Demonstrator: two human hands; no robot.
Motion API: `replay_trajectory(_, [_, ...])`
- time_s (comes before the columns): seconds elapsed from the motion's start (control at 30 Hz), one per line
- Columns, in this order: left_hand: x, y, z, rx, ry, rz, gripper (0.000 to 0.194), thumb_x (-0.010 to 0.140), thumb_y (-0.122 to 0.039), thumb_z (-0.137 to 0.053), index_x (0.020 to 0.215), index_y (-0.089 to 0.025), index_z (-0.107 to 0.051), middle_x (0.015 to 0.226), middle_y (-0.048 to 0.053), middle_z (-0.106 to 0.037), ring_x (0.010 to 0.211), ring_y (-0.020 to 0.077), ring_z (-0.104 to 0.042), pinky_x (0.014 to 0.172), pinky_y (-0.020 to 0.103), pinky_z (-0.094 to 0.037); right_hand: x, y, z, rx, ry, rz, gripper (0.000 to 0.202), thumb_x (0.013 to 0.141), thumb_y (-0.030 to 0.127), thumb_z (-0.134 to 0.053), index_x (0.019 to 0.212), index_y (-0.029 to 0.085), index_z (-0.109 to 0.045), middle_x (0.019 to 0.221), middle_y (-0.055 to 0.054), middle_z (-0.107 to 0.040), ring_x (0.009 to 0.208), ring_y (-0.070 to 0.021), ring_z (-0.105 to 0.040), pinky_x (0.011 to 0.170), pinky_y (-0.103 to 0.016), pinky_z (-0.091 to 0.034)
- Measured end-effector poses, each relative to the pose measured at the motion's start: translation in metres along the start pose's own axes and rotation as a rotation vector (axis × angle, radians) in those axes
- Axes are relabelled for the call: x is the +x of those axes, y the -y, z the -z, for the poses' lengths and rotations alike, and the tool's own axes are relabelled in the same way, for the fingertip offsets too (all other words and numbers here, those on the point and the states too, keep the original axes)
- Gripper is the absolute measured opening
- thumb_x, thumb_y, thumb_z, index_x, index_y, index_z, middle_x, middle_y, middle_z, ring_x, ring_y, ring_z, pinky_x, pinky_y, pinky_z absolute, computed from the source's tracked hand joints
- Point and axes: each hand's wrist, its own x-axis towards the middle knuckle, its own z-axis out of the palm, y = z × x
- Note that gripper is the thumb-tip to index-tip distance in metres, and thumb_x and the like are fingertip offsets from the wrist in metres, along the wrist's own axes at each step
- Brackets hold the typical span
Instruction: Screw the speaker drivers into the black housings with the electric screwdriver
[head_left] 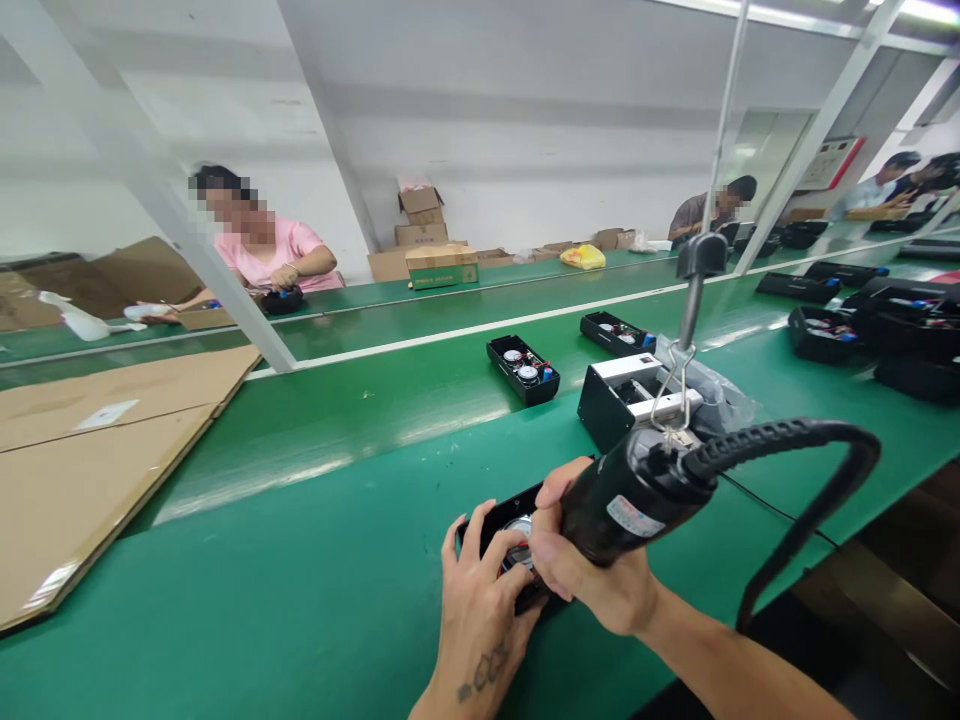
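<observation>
My right hand (592,570) is wrapped round a black electric screwdriver (637,500), tilted, with its top linked to a wire hook and a thick black cable. Under it, a black speaker housing (491,515) lies on the green bench, with a round silver speaker (519,530) inside. My left hand (487,570) grips the housing, fingers bent over its near side and reaching in by the speaker. Both hands and the screwdriver body cover much of the housing. The screwdriver's tip is hidden.
Two more open housings (523,370) (619,333) sit on the green belt. Near the screwdriver stands a black-and-white box (626,395) beside clear plastic. Several housings (907,330) are piled at right. Flattened cardboard (112,440) lies at left. A person in pink (277,250) works across the line.
</observation>
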Motion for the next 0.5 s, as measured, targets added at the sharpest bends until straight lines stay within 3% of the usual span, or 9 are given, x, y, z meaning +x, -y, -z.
replay_trajectory(0.13, [0.000,0.000,0.000,0.022,0.023,-0.015,0.036,0.084,-0.022,-0.077,0.115,-0.040,-0.079,0.127,0.002,-0.077,0.143,0.0395,-0.052,0.114,0.066,-0.039,0.001,0.000,-0.001,-0.036,-0.013,0.029,0.017,0.096,0.027,-0.069,0.104,0.028,-0.054,0.063,0.009,-0.051,0.051,-0.0123,-0.051,0.057,-0.031,-0.052])
replay_trajectory(0.27, [0.004,-0.002,0.002,0.068,0.084,-0.007,0.039,0.089,-0.017,-0.067,0.120,-0.039,-0.076,0.130,0.003,-0.075,0.143,0.0372,-0.051,0.112,0.063,-0.039,0.004,0.008,-0.003,-0.198,0.051,0.110,0.020,0.086,0.014,-0.070,0.093,0.028,-0.057,0.072,0.004,-0.060,0.061,-0.0157,-0.057,0.071,-0.036,-0.057])
replay_trajectory(0.4, [0.005,0.005,0.003,0.114,0.098,-0.047,0.036,0.089,-0.023,-0.070,0.121,-0.038,-0.076,0.137,0.003,-0.072,0.138,0.0361,-0.055,0.110,0.058,-0.042,0.005,0.012,-0.003,-0.237,0.150,0.094,0.019,0.085,0.015,-0.068,0.082,0.027,-0.054,0.069,0.003,-0.057,0.059,-0.0170,-0.055,0.071,-0.037,-0.057])
replay_trajectory(0.5, [0.002,0.012,0.000,0.133,0.096,-0.072,0.032,0.088,-0.029,-0.072,0.119,-0.036,-0.077,0.135,0.004,-0.074,0.135,0.0368,-0.057,0.110,0.057,-0.043,0.003,0.009,-0.005,-0.204,0.127,0.044,0.022,0.081,0.015,-0.072,0.078,0.027,-0.053,0.068,0.003,-0.056,0.060,-0.0175,-0.057,0.072,-0.038,-0.058])
